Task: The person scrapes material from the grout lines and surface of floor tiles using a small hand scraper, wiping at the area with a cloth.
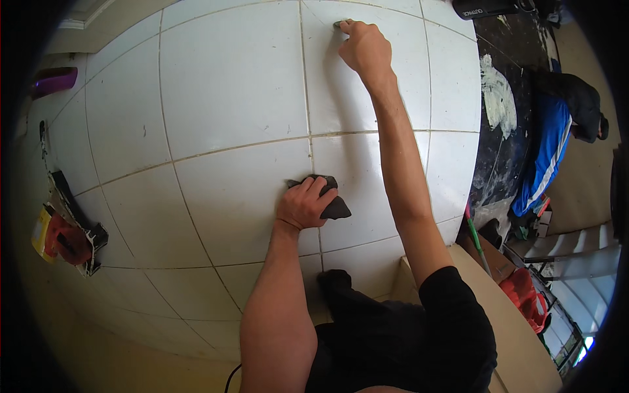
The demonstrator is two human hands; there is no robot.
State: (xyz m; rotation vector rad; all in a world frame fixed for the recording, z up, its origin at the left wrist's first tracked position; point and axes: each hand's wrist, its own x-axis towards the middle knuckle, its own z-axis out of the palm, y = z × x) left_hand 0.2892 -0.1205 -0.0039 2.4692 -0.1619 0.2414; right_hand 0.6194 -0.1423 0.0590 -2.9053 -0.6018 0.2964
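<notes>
My left hand (303, 203) grips a bunched dark cloth (335, 205) against the white floor tiles (236, 83), beside a grout line near the middle of the view. My right arm reaches far forward, and my right hand (366, 47) is closed on a small dark object (339, 23) that touches a tile near the top of the view. What this object is cannot be told, since the fingers cover most of it. Thin grout lines and a few small dark marks show on the tiles.
At left lie a purple object (55, 82) and a dustpan-like black item (66, 191) beside a red and yellow bundle (66, 238). At right, beyond the tile edge, a person in blue trousers (545, 142) bends over. A green-and-pink stick (474, 233) and a red bag (523, 297) are nearer.
</notes>
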